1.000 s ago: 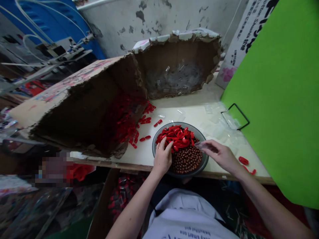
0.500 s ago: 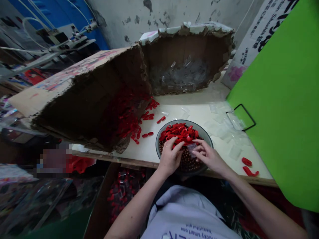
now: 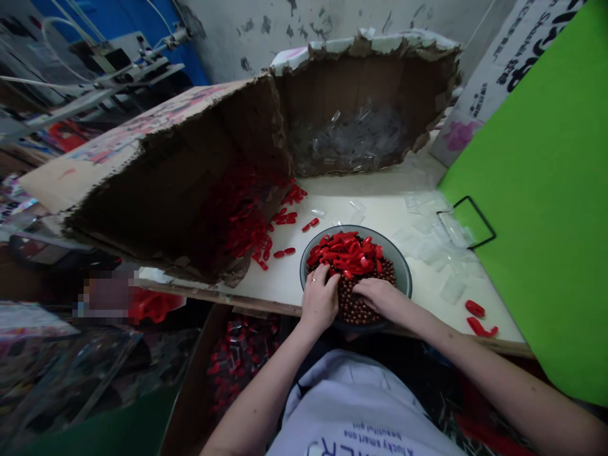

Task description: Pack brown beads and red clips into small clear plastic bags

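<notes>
A grey bowl point(image 3: 403, 269) at the table's front edge holds brown beads point(image 3: 356, 309) with a heap of red plastic pieces point(image 3: 349, 250) on top. My left hand point(image 3: 320, 301), with a ring on one finger, reaches into the left side of the bowl. Its bent fingers touch the edge of the red heap, and their tips are partly hidden. My right hand point(image 3: 382, 299) is palm down over the beads, its fingers drawn together and the tips down among them. What either hand holds, if anything, is hidden.
A torn cardboard box point(image 3: 161, 183) at left spills red pieces; another box point(image 3: 365, 95) behind holds clear plastic pieces point(image 3: 356, 142). Flat clear pieces point(image 3: 434, 237) and two red pieces point(image 3: 477, 316) lie at right beside a green panel point(image 3: 536, 209). Below left, a carton contains red-and-clear items point(image 3: 237, 361).
My right hand has lowered to the beads; the small clear plastic piece it held is out of sight. My left hand's fingers have closed in at the red heap. The view has shifted slightly.
</notes>
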Demonstrator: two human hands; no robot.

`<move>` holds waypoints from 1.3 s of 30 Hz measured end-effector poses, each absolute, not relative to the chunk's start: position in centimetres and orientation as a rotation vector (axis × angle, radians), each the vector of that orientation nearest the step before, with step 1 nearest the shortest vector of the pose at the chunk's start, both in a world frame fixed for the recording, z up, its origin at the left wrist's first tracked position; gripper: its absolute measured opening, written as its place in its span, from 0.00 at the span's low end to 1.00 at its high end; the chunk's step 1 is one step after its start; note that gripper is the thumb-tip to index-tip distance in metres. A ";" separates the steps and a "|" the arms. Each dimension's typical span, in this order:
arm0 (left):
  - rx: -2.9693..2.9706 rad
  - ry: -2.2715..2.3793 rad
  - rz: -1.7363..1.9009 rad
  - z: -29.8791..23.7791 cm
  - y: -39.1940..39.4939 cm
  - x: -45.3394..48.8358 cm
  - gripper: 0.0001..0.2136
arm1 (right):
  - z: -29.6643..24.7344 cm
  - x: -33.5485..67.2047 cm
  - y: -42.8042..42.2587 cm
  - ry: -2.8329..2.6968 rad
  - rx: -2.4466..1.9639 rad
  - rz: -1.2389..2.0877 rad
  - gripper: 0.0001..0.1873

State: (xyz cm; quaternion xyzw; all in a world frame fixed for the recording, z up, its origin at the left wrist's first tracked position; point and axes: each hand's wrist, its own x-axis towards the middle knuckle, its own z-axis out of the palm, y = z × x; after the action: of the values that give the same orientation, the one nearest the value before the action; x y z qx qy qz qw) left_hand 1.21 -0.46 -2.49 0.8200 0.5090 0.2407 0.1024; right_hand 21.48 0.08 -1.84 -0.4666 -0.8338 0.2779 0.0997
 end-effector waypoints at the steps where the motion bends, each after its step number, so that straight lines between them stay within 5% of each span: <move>1: 2.420 1.498 0.708 -2.5 -0.5 1.2 0.17 | -1.9 21.5 0.1 -2.434 -1.365 0.862 0.12; 14: 1.952 1.360 1.005 -1.4 -0.4 0.3 0.16 | 0.4 22.2 -0.7 -1.442 -1.227 1.648 0.17; 30: 0.816 0.834 0.984 4.0 1.6 3.0 0.17 | 4.9 21.7 1.4 -1.496 -1.246 1.420 0.17; 36: 0.797 0.784 1.045 6.6 2.2 2.3 0.18 | 1.4 25.6 2.2 -2.068 -1.659 0.623 0.07; 39: 0.858 0.781 1.063 7.8 2.2 2.4 0.18 | -1.0 26.2 2.3 -2.165 -1.742 0.485 0.05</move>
State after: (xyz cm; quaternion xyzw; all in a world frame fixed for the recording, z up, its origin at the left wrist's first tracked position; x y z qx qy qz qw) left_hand 2.39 2.20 7.76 0.3862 0.3513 0.4782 0.7063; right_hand 26.21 2.29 -0.99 -0.6098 -0.7575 0.1698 0.1598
